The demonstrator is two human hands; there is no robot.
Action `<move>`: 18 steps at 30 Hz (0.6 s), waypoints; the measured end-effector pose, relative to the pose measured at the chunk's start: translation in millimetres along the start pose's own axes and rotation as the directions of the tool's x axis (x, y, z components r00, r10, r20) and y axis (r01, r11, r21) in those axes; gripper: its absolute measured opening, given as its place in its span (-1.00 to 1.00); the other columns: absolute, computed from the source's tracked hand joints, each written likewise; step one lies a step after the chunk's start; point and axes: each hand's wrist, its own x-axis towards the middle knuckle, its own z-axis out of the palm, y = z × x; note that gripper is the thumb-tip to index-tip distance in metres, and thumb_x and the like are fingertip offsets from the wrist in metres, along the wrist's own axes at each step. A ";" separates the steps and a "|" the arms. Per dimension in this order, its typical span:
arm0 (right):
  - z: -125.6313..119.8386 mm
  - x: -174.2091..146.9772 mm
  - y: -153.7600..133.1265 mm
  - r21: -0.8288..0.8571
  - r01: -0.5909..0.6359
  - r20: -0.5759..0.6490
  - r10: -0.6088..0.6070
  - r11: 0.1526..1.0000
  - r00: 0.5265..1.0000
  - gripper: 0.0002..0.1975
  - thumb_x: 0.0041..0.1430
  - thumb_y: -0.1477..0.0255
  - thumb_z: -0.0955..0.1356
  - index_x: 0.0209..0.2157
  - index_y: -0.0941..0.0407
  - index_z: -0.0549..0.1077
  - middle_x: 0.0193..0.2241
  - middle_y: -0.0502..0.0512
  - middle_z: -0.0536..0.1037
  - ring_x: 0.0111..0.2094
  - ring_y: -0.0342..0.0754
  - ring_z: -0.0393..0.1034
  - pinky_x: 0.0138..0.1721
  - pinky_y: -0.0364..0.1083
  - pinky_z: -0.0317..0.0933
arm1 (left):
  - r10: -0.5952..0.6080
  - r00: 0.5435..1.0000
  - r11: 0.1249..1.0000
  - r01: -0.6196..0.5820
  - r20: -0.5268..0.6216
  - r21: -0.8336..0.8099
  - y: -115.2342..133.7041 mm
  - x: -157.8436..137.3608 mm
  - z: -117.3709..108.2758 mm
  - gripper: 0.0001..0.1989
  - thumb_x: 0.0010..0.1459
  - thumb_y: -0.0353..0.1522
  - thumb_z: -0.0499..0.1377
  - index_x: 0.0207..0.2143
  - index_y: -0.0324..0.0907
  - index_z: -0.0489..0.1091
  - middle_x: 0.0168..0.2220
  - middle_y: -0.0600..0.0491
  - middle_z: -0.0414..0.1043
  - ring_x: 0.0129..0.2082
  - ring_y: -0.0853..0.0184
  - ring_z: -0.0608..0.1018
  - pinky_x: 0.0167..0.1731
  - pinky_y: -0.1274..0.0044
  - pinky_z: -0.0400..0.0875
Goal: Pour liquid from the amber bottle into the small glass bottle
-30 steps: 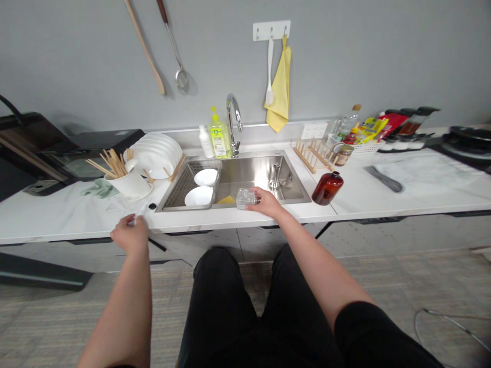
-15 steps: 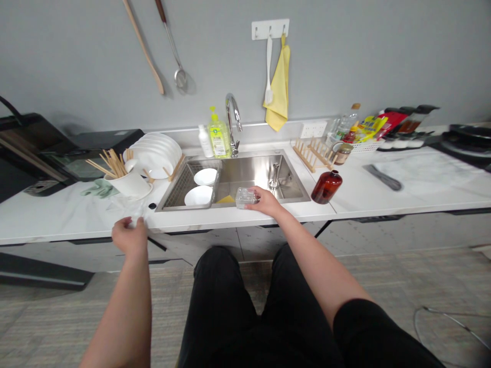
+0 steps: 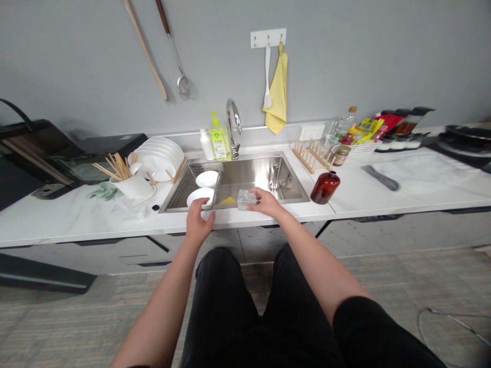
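My right hand point(image 3: 264, 202) grips a small clear box-shaped container point(image 3: 244, 200) over the front rim of the steel sink point(image 3: 245, 176); its exact kind does not show. With fingers apart and nothing between them, my left hand point(image 3: 199, 222) is at the sink's front left, close to a white bowl point(image 3: 200, 194). That bowl and a second white bowl point(image 3: 207, 179) sit in a wire basket point(image 3: 178, 189) inside the sink. Crumpled clear plastic point(image 3: 132, 209) lies on the counter to the left. A yellow sponge-like piece point(image 3: 227, 201) shows in the sink.
A brown bottle point(image 3: 325, 187) stands right of the sink, before a wooden rack point(image 3: 312, 155). White plates point(image 3: 163, 156) and a holder with chopsticks point(image 3: 134, 186) are on the left. Behind the sink are a faucet point(image 3: 233, 128) and a green soap bottle point(image 3: 220, 140).
My left hand has let go of the crumpled plastic, leaving it on the counter, and has moved right toward the sink with its fingers opened. My right hand still holds the clear container.
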 end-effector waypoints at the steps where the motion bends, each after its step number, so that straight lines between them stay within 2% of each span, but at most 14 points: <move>1: -0.1 0.1 0.2 0.010 -0.002 0.003 0.002 1.000 1.000 -0.24 -0.09 0.08 0.73 0.12 0.04 0.64 -0.02 0.11 0.74 -0.12 0.09 0.59 0.09 0.09 0.48 | -0.012 0.998 0.995 0.018 0.062 -0.094 5.3 9.1 17.1 -0.45 0.25 -0.28 0.39 0.28 -0.09 0.49 0.19 -0.19 0.59 0.18 -0.01 0.64 0.04 0.23 0.59; 3: -0.7 0.7 -0.2 0.038 0.004 0.013 -0.004 0.999 1.000 -0.25 -0.11 0.07 0.73 0.10 0.04 0.63 -0.03 0.10 0.73 -0.12 0.08 0.59 0.08 0.10 0.48 | -0.064 0.979 0.958 0.114 0.195 -0.262 11.0 27.2 50.5 -0.30 0.19 -0.27 0.46 0.37 -0.06 0.44 0.29 -0.22 0.57 0.27 -0.06 0.63 0.12 0.17 0.60; 5: -2.1 1.5 -1.7 0.076 0.015 0.022 -0.017 0.997 1.000 -0.25 -0.12 0.06 0.73 0.09 0.04 0.63 -0.02 0.10 0.72 -0.10 0.10 0.59 0.08 0.10 0.48 | -0.115 0.934 0.893 0.246 0.337 -0.376 12.6 41.9 80.1 -0.12 0.05 -0.27 0.56 0.42 -0.06 0.42 0.34 -0.25 0.55 0.32 -0.13 0.61 0.18 0.11 0.59; 8: -5.2 2.4 -4.3 0.124 0.015 0.024 -0.018 0.992 1.000 -0.23 -0.13 0.07 0.73 0.09 0.05 0.61 -0.05 0.10 0.71 -0.09 0.12 0.59 0.09 0.10 0.47 | -0.131 0.869 0.810 0.371 0.477 -0.454 12.3 52.3 109.9 0.05 -0.09 -0.23 0.66 0.45 -0.08 0.40 0.34 -0.26 0.55 0.26 -0.14 0.66 0.21 0.08 0.61; 11: -7.6 1.9 -5.3 0.149 0.016 0.040 -0.022 0.989 0.999 -0.22 -0.11 0.07 0.74 0.11 0.06 0.60 -0.06 0.10 0.71 -0.09 0.12 0.59 0.10 0.11 0.47 | -0.100 0.854 0.772 0.390 0.510 -0.503 11.5 51.2 119.7 0.03 -0.09 -0.14 0.69 0.40 -0.09 0.41 0.29 -0.21 0.59 0.18 -0.06 0.70 0.20 0.13 0.63; 15: -7.1 1.5 -4.7 0.169 0.033 0.080 -0.047 0.985 0.996 -0.18 -0.07 0.04 0.74 0.18 0.04 0.61 0.04 0.15 0.71 0.01 0.16 0.61 0.19 0.14 0.46 | -0.080 0.852 0.723 0.407 0.517 -0.559 10.4 47.0 116.6 -0.14 -0.05 -0.13 0.69 0.22 -0.11 0.45 0.16 -0.15 0.67 0.08 0.05 0.73 0.14 0.23 0.64; 18: -5.6 4.3 -6.8 0.164 0.025 0.044 -0.033 0.986 0.998 -0.09 -0.09 0.01 0.74 0.27 0.01 0.59 0.15 0.21 0.71 0.09 0.21 0.61 0.24 0.19 0.46 | -0.095 0.864 0.687 0.416 0.494 -0.595 8.9 48.0 114.2 -0.19 -0.08 -0.15 0.71 0.14 -0.11 0.45 0.11 -0.11 0.69 0.04 0.09 0.74 0.13 0.26 0.63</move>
